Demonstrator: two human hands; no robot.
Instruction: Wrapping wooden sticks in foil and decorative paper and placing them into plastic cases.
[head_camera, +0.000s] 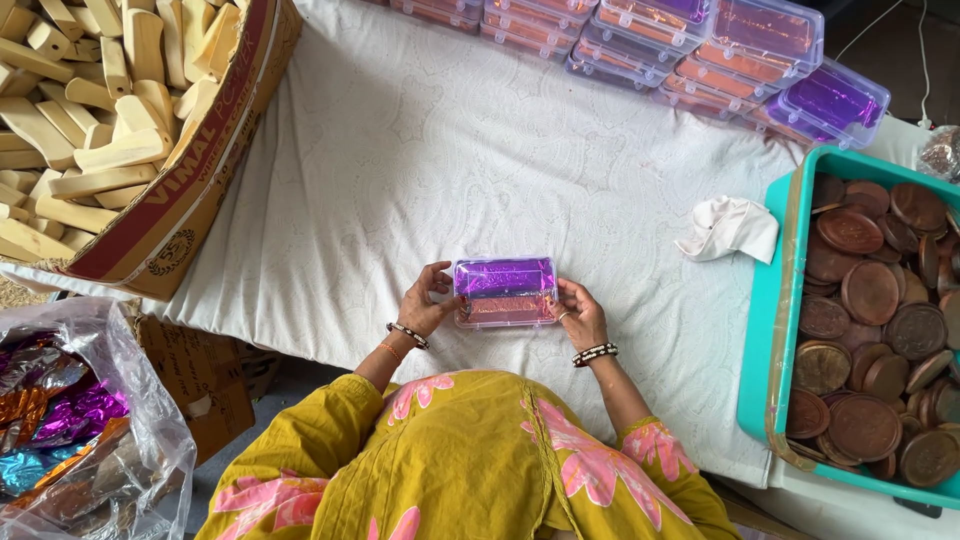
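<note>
I grip a small clear plastic box (505, 291) between both hands, low on the white cloth (420, 170) that covers the desk, just in front of my body. My left hand (424, 303) clasps its left end, fingers curled over the top edge; my right hand (580, 313) clasps the right end the same way. Inside the box lie purple foil above and copper-coloured foil below. More such boxes (690, 45) are stacked at the far edge. A teal tray of brown discs (775, 300) sits to my right, a crumpled white rag (730, 228) beside it, and a carton of pale wooden pieces (180, 215) far left.
</note>
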